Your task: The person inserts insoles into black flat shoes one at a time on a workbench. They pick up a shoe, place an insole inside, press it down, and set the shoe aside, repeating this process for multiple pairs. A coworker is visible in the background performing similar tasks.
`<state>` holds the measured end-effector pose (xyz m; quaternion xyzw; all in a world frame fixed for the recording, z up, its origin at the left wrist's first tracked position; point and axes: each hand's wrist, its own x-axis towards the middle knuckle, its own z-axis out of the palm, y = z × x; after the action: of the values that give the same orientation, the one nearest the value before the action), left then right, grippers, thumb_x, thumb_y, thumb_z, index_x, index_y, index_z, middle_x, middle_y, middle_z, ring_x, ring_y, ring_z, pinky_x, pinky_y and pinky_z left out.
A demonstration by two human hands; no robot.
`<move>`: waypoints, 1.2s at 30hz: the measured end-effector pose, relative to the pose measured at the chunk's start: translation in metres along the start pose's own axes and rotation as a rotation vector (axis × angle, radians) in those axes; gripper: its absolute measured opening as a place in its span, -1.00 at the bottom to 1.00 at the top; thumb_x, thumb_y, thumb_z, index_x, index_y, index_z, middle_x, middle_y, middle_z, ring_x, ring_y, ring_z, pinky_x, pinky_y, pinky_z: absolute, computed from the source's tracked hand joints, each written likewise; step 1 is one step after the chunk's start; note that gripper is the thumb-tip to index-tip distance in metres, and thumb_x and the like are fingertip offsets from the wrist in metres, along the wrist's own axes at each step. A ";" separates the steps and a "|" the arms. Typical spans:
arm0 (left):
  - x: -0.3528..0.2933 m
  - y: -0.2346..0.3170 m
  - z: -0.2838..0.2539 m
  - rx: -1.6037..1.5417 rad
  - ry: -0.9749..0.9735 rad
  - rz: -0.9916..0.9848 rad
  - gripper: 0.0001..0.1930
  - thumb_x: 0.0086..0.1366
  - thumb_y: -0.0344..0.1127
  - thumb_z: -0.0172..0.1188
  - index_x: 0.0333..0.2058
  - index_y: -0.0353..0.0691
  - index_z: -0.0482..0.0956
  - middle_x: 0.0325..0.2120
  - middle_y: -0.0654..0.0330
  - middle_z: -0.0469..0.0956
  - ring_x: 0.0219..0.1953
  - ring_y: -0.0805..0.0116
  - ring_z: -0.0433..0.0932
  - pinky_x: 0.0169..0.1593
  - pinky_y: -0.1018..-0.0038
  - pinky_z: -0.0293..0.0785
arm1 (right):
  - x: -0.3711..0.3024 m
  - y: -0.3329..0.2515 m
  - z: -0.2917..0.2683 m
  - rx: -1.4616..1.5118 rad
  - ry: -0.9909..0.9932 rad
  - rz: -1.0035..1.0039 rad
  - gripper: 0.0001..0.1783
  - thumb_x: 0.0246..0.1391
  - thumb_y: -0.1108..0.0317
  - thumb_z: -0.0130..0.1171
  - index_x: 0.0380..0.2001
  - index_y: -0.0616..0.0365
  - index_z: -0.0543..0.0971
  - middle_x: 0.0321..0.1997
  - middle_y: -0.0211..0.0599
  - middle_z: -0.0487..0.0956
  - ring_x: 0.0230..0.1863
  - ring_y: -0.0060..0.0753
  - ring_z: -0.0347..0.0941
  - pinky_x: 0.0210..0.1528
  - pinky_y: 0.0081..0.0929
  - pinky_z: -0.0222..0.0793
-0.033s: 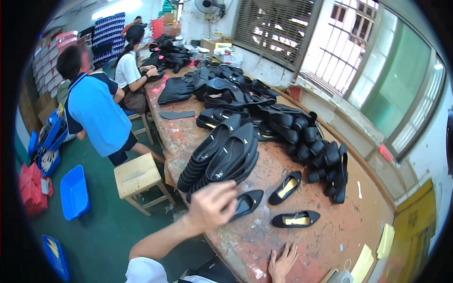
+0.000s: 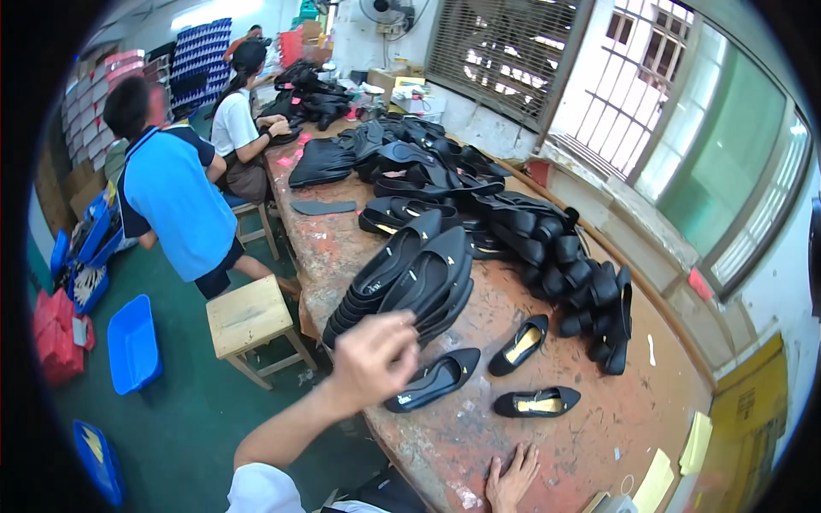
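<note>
L hand (image 2: 374,361): raised over the near-left part of the desk (image 2: 590,449); grip half-curled, fingertips drawn in twd the thumb. Nothing shows in it, but can't tell if you're pinching smth small.
R hand (image 2: 512,476): palm down on the desk nr its front edge, fingers spread, grip slack, nothing held that shows.
Dark-lined flat (image 2: 445,376): black pointed-toe shoe, sole down on the desk just beside your L hand, heel end twd the desk edge. Contact w/ your fingers: can't tell.
Nested stack (image 2: 430,272): black pointed-toe flats packed tight, tilted, just beyond your L hand, nr the desk's left side.
Gold-lined flats (image 2: 538,403): two, sole down, right of the dark-lined one, apart from each other.
Shoe row (image 2: 571,272): black shoes leaning on one another, farther back on the right.
Topple risk: a knuckle or wrist bump could prob. fan the stack out, b/c it leans & has no side support visible; stool (image 2: 251,316) & floor (image 2: 201,436) lie below that side.
Edge risk: a careless sweep of your L forearm could nudge the dark-lined flat's heel off.
Mix-up risk: near-identical black uppers; grab w/o checking the lining & you could mismatch a pair.
Scuff risk: desk top looks worn & gritty; dragging instead of lifting may mark uppers.
</note>
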<state>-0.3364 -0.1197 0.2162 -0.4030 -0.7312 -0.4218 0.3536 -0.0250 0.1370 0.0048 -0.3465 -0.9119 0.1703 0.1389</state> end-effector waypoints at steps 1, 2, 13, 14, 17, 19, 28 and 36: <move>0.013 -0.025 -0.005 0.005 0.083 -0.055 -0.81 0.23 -0.46 0.39 -0.16 -0.27 0.70 -0.09 -0.01 0.75 -0.12 -0.01 0.76 -0.01 0.23 0.72 | -0.002 0.006 0.007 -0.116 0.121 -0.063 -0.18 0.20 0.11 0.38 0.44 0.24 0.42 0.59 0.26 0.28 0.62 0.35 0.14 0.64 0.25 -0.01; 0.022 -0.054 -0.013 0.021 0.162 -0.108 -0.83 0.24 -0.51 0.36 -0.17 -0.28 0.70 -0.12 -0.01 0.75 -0.15 -0.02 0.76 -0.03 0.25 0.72 | -0.003 0.006 0.009 -0.103 0.072 -0.068 -0.17 0.27 0.05 0.32 0.50 0.20 0.35 0.62 0.24 0.23 0.63 0.39 0.09 0.65 0.27 -0.06; 0.026 -0.431 0.091 0.225 -0.223 -0.408 -0.55 0.33 -0.23 0.36 0.14 -0.25 0.59 0.09 -0.04 0.63 0.12 -0.15 0.64 0.22 0.04 0.58 | 0.042 0.002 -0.039 0.036 -0.663 0.000 -0.34 0.27 0.20 0.27 0.41 0.13 0.50 0.33 0.26 0.54 0.37 0.29 0.47 0.40 0.11 0.38; 0.019 -0.440 0.109 0.270 -0.393 -0.507 -0.43 0.37 -0.17 0.36 0.29 -0.23 0.51 0.31 -0.12 0.49 0.31 -0.19 0.51 0.36 0.02 0.48 | 0.056 0.022 -0.060 0.113 -0.940 0.096 -0.33 0.21 0.27 0.29 0.41 0.03 0.54 0.23 0.21 0.66 0.27 0.22 0.61 0.30 0.04 0.53; -0.018 -0.463 0.125 0.425 -0.661 -0.686 -0.21 0.47 0.07 0.24 0.52 -0.20 0.27 0.57 -0.16 0.14 0.59 -0.17 0.12 0.60 -0.03 0.06 | 0.174 -0.157 -0.175 0.184 -0.687 0.074 -0.29 0.21 0.12 0.38 0.32 0.30 0.52 0.35 0.27 0.52 0.38 0.32 0.45 0.43 0.13 0.35; -0.032 -0.448 0.143 0.438 -0.733 -0.695 -0.16 0.50 0.15 0.16 0.57 -0.20 0.19 0.62 -0.16 0.03 0.66 -0.12 -0.03 0.66 -0.04 -0.13 | 0.236 -0.170 -0.182 -0.200 -0.097 -0.417 -0.15 0.01 0.24 0.59 0.35 0.26 0.48 0.36 0.15 0.53 0.32 0.19 0.53 0.24 -0.06 0.57; -0.029 -0.440 0.116 0.431 -0.640 -0.681 -0.18 0.47 0.11 0.20 0.52 -0.28 0.28 0.61 -0.16 0.06 0.65 -0.10 -0.01 0.66 -0.03 -0.17 | 0.596 -0.359 -0.011 -0.481 0.101 -0.558 0.71 -0.38 -0.27 0.74 0.70 0.05 -0.10 0.74 0.36 -0.17 0.71 0.53 -0.18 0.63 0.48 -0.11; -0.027 -0.443 0.116 0.455 -0.595 -0.646 -0.21 0.41 0.03 0.27 0.48 -0.29 0.33 0.57 -0.17 0.13 0.62 -0.14 0.05 0.63 -0.08 -0.11 | 0.734 -0.381 0.096 -0.724 -0.261 -0.492 0.20 -0.11 -0.03 0.66 0.61 -0.27 0.28 0.55 0.22 0.39 0.22 0.34 0.65 0.27 0.01 0.63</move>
<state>-0.7382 -0.1648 0.0005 -0.1712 -0.9616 -0.2060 0.0598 -0.8126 0.3474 0.1726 -0.1216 -0.9778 -0.1554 -0.0709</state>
